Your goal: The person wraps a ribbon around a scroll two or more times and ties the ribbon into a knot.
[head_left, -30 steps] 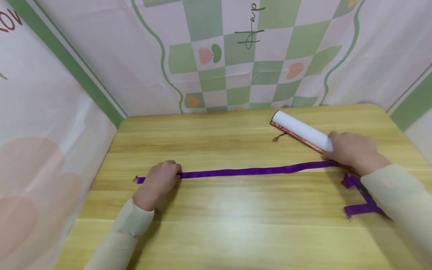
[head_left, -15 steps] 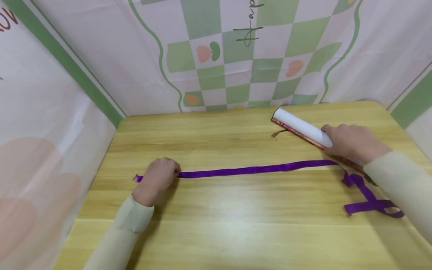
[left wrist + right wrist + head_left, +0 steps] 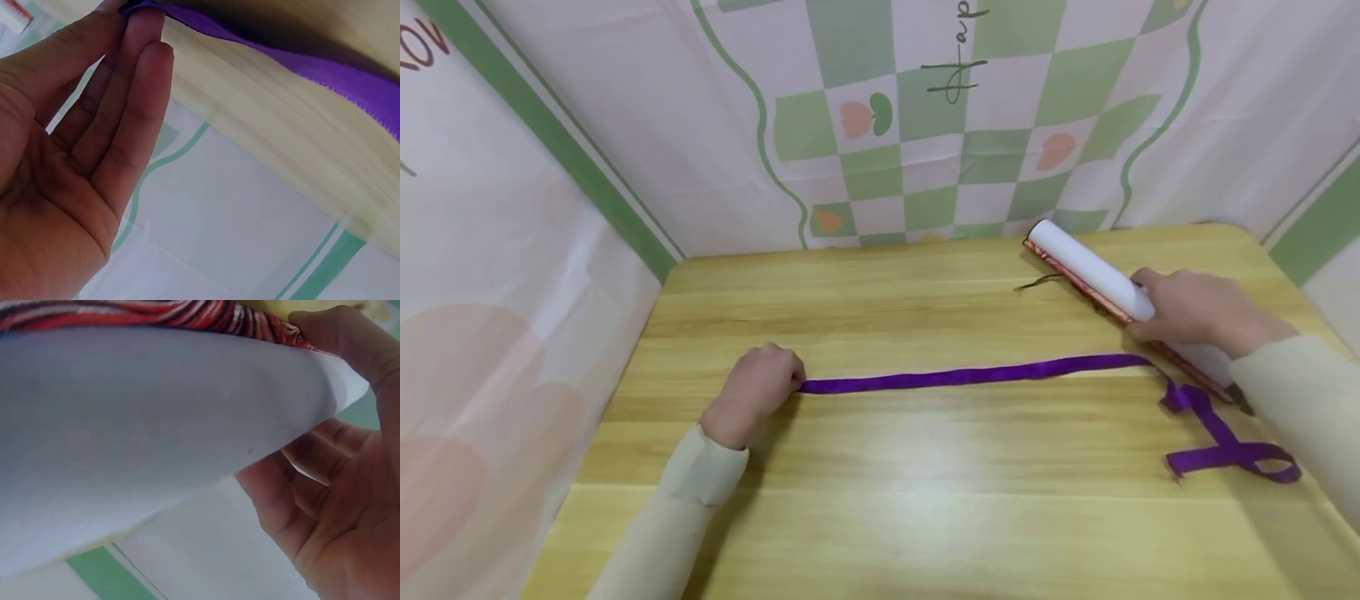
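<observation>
A long purple ribbon (image 3: 940, 379) runs nearly straight across the wooden table. My left hand (image 3: 756, 385) pinches it near its left end between thumb and fingertips, and the left wrist view shows the ribbon (image 3: 350, 84) trailing from that pinch. Toward the right the ribbon bends into a loose loop. My right hand (image 3: 1206, 310) grips a rolled white sheet (image 3: 1093, 262) with a red patterned edge, thumb on one side and fingers on the other. The roll (image 3: 156, 412) slants from back left to front right. Its near end is partly hidden by the right sleeve.
A thin dark cord (image 3: 1037, 282) hangs from the roll's red edge. The wooden table (image 3: 880, 517) meets a printed cloth backdrop (image 3: 940, 175) at its rear edge, with another cloth panel (image 3: 497, 275) standing along the left.
My right hand has lifted the roll and shifted it back and right, baring more ribbon. The ribbon's short left tail has gone out of sight behind my left hand.
</observation>
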A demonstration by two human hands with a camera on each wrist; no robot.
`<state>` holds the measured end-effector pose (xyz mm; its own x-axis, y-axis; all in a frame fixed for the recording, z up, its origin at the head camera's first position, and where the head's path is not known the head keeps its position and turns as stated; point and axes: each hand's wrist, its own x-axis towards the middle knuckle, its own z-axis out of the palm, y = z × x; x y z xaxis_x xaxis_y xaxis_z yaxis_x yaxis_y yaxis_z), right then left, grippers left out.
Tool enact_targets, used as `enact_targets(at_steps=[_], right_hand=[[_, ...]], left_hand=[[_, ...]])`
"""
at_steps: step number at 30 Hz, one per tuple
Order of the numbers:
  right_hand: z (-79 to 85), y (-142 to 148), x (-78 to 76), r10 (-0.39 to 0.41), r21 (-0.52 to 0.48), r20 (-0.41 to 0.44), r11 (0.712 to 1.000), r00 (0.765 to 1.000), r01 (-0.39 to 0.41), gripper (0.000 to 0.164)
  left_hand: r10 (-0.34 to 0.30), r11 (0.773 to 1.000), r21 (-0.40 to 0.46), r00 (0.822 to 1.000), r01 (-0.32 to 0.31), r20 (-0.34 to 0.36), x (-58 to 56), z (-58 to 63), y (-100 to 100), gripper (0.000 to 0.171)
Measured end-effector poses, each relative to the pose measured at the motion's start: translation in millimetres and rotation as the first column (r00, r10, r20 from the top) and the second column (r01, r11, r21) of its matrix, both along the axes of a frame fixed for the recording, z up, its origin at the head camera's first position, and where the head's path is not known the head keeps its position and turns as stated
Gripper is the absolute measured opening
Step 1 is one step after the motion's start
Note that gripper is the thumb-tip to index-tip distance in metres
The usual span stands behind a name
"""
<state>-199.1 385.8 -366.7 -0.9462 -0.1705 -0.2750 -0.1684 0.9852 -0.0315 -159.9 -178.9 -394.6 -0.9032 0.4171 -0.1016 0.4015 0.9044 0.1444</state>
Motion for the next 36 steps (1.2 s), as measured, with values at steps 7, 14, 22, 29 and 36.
enact_targets(at_steps=[7,14,22,29,36], right_hand=[[25.3,-1.4,7.6,-0.003,-0.05,-0.075,0.999,0.997,0.0,0.086],[47.4,-42.8,30.2,-0.029,-0.175,-0.079,0.984,0.996,0.015,0.09],[24.2,-119.8,68.6,-0.033,-0.458,-0.008,0.888,0.999,0.026,0.088],[-4.3,-174.9,78.8,-0.066,-0.602,0.159,0.784,0.985,0.15,0.102],[-24.4,-216.2,85.2,-0.087,-0.627,0.16,0.761,0.983,0.17,0.109]], left_hand=[[0.006,1.0,-0.008,1.0,-0.006,-0.002,0.4,-1.5,0.4,0.012],[0.004,1.0,-0.006,1.0,-0.004,0.002,0.0,-4.4,-1.1,0.014],[0.003,1.0,-0.001,1.0,-0.003,-0.003,-0.7,-2.1,-0.4,0.014],[0.007,1.0,-0.01,1.0,-0.007,0.0,-1.3,-1.3,0.1,0.016],[0.017,1.0,-0.006,1.0,-0.017,0.02,-0.7,-1.2,0.8,0.017]])
